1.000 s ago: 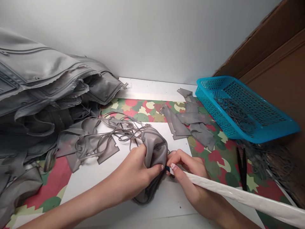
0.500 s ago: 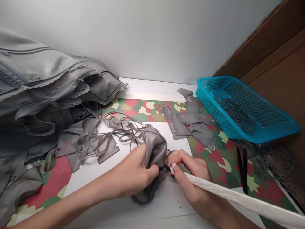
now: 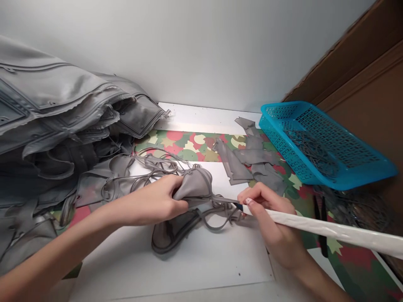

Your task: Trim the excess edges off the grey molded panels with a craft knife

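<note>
A crumpled grey rubbery sheet (image 3: 197, 183) is gripped between the thumb and fingers of my left hand (image 3: 165, 201). My right hand (image 3: 270, 218) is closed round a long white-wrapped tool (image 3: 315, 230) with a dark tip. From the sheet a grey strip (image 3: 225, 200) stretches to that tip at my right fingertips; whether the fingers pinch the strip too is hard to tell. Below, a dark-rimmed part of the grey material (image 3: 170, 235) and a loop of strip hang over the white board (image 3: 189, 272).
Grey sheets (image 3: 69, 96) are heaped high at the left. Flat grey scraps (image 3: 233, 163) lie beyond my hands. A blue basket (image 3: 349, 182) with thin grey strips stands at the right, near black tweezers (image 3: 321, 226) and a cardboard box (image 3: 362, 75).
My left hand has moved left and up with the sheet, and my right hand right and slightly up. The hands are farther apart, with a grey strip now stretched between them.
</note>
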Motion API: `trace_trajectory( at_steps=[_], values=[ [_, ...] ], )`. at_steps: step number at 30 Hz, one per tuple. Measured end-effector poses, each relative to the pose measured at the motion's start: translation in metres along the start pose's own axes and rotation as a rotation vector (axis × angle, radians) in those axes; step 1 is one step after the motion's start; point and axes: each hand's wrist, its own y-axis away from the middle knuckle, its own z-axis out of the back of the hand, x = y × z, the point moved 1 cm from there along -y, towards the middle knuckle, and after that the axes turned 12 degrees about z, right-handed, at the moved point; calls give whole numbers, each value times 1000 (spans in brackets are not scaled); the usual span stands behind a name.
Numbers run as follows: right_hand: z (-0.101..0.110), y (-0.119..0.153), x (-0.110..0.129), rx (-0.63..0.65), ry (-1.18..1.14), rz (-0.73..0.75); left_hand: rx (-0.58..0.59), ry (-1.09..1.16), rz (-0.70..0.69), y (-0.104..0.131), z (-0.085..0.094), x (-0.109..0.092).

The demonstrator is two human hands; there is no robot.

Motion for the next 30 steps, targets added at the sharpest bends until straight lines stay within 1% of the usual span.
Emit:
trace_trajectory(
  at_steps=[4, 6, 8, 11, 14, 17, 19, 22, 26, 28, 30],
  values=[
    [2, -1, -1, -54, -73, -11, -30, -29, -27, -3, 7, 12],
    [1, 0, -2, -48, -113, -13, -29, -25, -30, -3, 8, 15],
    [0, 0, -2, -29, -139, -8, -31, -16, 2, -3, 6, 13],
    [-2, 2, -1, -9, -169, 0, -33, 31, 99, 0, 0, 5],
    [-4, 2, 0, 9, -210, -13, -32, 79, 164, 1, -7, -2],
    [-4, 2, 1, 7, -216, -16, -127, 102, 196, -2, -11, -3],
    [-4, 2, 2, -7, -215, -7, -148, 109, 186, -4, -12, -2],
    [-3, 2, 2, -53, -215, 11, -105, 113, 137, -5, -12, 0],
    [-2, 1, 1, -119, -207, 43, 6, 123, 72, -4, -8, 0],
    [-1, 2, 1, -115, -197, 56, 44, 121, 35, -3, -7, -1],
    [-1, 2, 1, -101, -194, 61, 47, 97, 43, -2, -5, -2]
  ],
)
